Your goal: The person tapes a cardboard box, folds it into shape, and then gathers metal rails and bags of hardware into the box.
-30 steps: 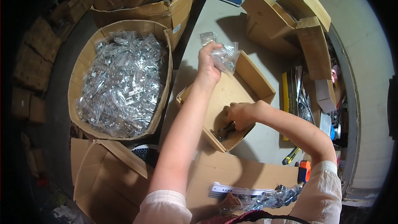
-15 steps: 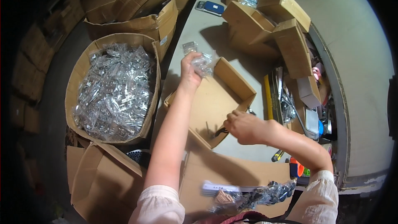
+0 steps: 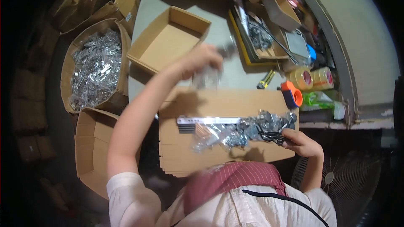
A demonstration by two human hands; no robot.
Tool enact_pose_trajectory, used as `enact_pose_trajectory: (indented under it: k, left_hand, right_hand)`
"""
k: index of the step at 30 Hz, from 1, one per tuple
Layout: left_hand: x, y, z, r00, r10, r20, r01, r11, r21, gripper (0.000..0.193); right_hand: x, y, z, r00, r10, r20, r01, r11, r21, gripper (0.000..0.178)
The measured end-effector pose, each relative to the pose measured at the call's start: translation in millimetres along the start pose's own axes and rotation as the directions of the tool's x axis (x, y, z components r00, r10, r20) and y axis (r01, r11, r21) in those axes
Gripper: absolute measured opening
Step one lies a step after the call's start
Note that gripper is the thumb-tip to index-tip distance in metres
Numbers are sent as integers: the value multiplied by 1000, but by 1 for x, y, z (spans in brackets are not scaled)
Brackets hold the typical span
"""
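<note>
My left hand [image 3: 198, 62], smeared by motion, grips a clear plastic bag [image 3: 207, 80] with grey metal pieces showing. It is above the table, beside the shallow cardboard box [image 3: 145, 64]. Low on the right, my right hand [image 3: 306, 143] pinches several thin black bent rods [image 3: 271, 136]. These rods are over a row of clear bags of hardware [image 3: 233, 138] on a flat cardboard piece [image 3: 176, 157]. A white slotted rail [image 3: 210, 120] lies along the same row, with black strips below its left end.
A large carton [image 3: 67, 69] full of bagged metal parts stands at left, above another open carton [image 3: 86, 151]. On the right are a yellow-black tool box [image 3: 242, 44], a yellow cutter [image 3: 266, 80], an orange tape dispenser [image 3: 297, 96] and tape rolls [image 3: 301, 78]. A fan [image 3: 349, 180] stands lower right.
My view has shifted toward my body. My left hand has brought its bag from beyond the shallow box to its near right side. My right hand has moved from the box to the hardware row.
</note>
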State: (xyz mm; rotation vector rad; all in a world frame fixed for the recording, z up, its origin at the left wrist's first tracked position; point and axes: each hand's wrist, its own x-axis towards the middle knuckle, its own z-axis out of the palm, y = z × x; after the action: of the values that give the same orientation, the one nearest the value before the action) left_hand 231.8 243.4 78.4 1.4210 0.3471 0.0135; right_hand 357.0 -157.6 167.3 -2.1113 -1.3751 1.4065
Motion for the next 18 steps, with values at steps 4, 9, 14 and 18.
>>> enact_pose_trajectory:
  k: [4,9,14,18]
  left_hand:
    - [-44,-50,115,995,52,91,-100,731,675,19]
    - [-71,-111,193,905,376,200,-331,324,886,26]
    - [-80,-125,213,897,425,118,-215,187,959,48]
    - [-99,-110,211,866,490,99,-262,277,925,63]
  right_hand:
    - [-65,55,50,975,56,-214,7,960,282,24]
    - [-94,68,78,929,109,-353,21,939,344,25]
    - [-71,79,101,938,38,-346,73,951,302,29]
    - [-47,70,115,946,-56,-320,161,936,314,28]
